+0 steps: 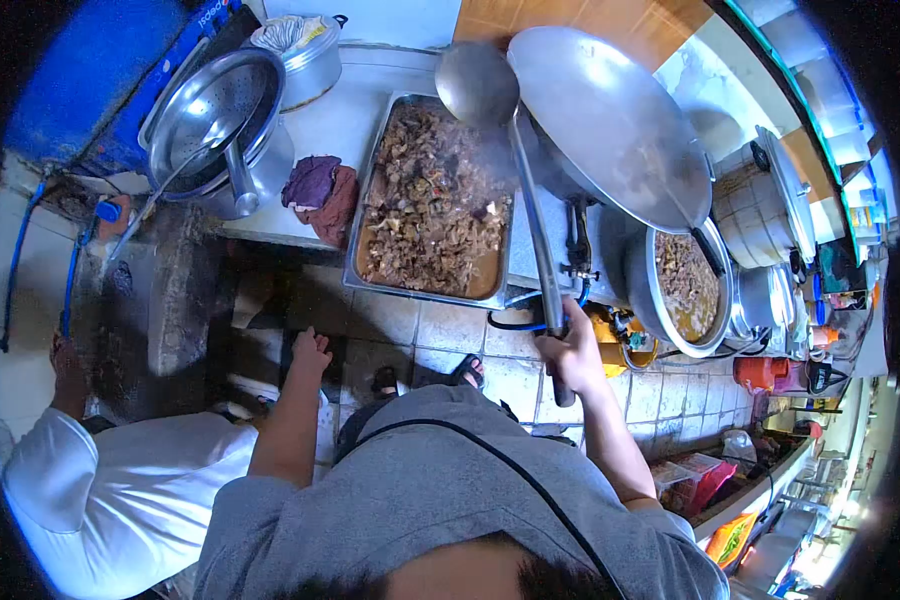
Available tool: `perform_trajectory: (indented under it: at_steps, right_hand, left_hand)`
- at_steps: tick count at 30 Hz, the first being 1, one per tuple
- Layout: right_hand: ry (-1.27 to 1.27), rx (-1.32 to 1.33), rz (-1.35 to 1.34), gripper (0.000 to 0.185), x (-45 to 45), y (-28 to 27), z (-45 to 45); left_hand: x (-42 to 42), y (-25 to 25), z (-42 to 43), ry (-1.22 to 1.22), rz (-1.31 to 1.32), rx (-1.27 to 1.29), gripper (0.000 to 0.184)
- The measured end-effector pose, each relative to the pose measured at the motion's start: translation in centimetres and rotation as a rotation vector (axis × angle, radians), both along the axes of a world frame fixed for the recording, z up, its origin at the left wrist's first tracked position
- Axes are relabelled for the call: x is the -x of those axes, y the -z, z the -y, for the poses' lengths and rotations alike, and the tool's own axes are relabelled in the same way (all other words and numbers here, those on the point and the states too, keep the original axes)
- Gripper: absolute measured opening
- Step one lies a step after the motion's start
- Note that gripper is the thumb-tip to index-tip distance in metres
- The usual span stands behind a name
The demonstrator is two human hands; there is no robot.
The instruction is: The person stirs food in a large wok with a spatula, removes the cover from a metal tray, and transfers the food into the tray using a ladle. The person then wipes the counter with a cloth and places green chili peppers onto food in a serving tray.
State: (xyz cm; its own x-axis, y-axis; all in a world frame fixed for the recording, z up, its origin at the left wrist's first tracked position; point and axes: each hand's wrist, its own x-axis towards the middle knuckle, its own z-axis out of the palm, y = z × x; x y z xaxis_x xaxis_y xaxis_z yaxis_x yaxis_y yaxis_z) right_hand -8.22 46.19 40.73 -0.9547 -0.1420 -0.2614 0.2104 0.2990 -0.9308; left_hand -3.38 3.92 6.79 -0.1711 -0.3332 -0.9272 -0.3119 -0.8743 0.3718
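My right hand (pixel 576 352) is wrapped round the lower handle of a long metal ladle (pixel 477 84). The ladle's bowl is raised over the far edge of a rectangular metal tray (pixel 354 255), beside a big tilted wok (pixel 595 110). Steam hangs over the cooked chopped meat (pixel 420 215) that fills the tray, with some brown liquid at its near right corner. Low at my left side, my left hand (pixel 312 352) is held in the air with its fingers loosely bent and apart, touching nothing. Its nearest thing is the tray's front left corner.
Right of the wok stands a large pot (pixel 642 290) of meat in broth, then a lidded pot (pixel 755 215). A colander (pixel 215 120) and a crumpled cloth (pixel 322 200) are at the left. Close on my left is a person in a white shirt (pixel 160 490). A gas burner (pixel 578 262) is below the wok.
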Motion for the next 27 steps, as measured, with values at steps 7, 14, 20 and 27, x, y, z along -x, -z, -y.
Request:
perform_trajectory:
  at_steps: [7, 14, 20, 27]
  right_hand:
    - [0.018, 0.642, 0.196, 0.028, 1.4, -4.5, -2.9]
    - [0.05, 1.074, 0.186, 0.025, 3.7, -5.1, -7.8]
    - [0.178, 1.082, 0.266, 0.023, 6.9, -1.8, -12.6]
    - [0.112, 1.365, 0.359, 0.027, 10.8, 2.6, -15.0]
  left_hand:
    - [1.3, 0.8, -1.8, 0.011, -0.009, -0.018, 0.017]
    - [0.4, 1.8, -1.6, 0.085, -0.024, -0.02, 0.018]
    - [-1.6, 2.9, -0.3, 0.104, -0.031, -0.018, 0.018]
    - [-3.0, 3.1, -0.1, 0.317, -0.243, 0.429, 0.016]
